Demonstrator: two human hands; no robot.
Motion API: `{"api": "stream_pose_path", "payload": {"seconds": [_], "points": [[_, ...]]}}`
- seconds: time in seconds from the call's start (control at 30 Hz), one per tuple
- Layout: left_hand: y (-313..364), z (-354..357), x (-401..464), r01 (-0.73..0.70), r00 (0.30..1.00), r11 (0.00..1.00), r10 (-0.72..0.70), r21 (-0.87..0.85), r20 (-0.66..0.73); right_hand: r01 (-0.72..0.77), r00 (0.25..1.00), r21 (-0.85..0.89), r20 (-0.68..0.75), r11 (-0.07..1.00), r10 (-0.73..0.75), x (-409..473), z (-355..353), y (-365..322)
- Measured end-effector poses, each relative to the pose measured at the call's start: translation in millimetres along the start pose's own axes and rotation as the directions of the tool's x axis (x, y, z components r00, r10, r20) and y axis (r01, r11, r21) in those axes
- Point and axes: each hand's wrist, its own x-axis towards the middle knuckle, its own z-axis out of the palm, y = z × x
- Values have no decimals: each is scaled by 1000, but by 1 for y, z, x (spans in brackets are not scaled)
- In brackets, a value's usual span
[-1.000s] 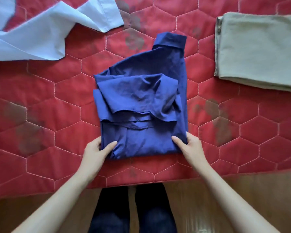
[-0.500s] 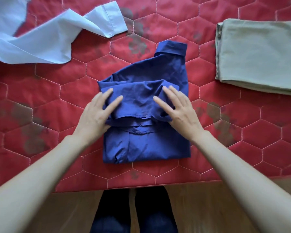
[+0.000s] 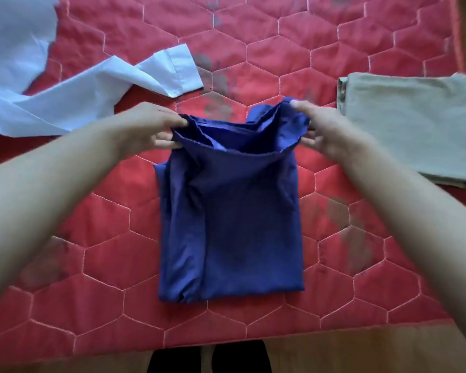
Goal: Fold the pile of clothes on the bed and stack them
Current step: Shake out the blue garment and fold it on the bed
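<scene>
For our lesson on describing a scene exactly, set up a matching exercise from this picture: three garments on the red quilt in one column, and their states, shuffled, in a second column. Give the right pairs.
Column 1
1. dark blue shirt
2. light blue shirt
3. khaki garment

Column 2
A. folded, lying untouched at the right
B. spread out unfolded at the far left
C. far edge gripped by the left hand and the right hand

Pairs: 1-C, 2-B, 3-A

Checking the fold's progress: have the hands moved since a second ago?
Yes. The left hand and right hand went from the blue shirt's near edge to its far end, toward the folded beige cloth, and now pinch it.
</scene>
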Motion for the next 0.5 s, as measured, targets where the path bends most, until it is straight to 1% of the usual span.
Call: {"api": "stream_pose_path", "payload": {"seconds": [0.03,0.07,0.1,0.13,0.23,0.3,0.33,0.4,0.5], "points": [[5,-4,10,63,996,992,-71,-113,-60,25,991,121,-133,992,-8,12,-1,-6],[5,-9,21,113,985,977,-134,-179,-110,62,972,172,-235,983,-20,22,-3,-9],[1,-12,28,136,974,972,-167,-190,-156,84,957,177,-288,981,-30,30,-3,-9],[-4,-12,33,125,967,979,-157,-163,-200,92,953,144,-298,985,-45,36,-1,-6],[-28,1,35,13,954,999,-27,-47,-298,92,957,-88,-267,992,-113,43,10,21],[-46,8,30,-50,926,998,59,33,-373,146,945,-174,-266,974,-189,34,21,37],[-54,10,28,-76,911,993,105,88,-399,180,943,-181,-247,967,-222,30,25,44],[-68,11,24,-111,902,980,170,168,-396,229,949,-130,-189,965,-251,24,29,57],[-73,10,19,-127,920,984,165,126,-355,296,944,-94,-121,951,-306,23,28,72]]}}
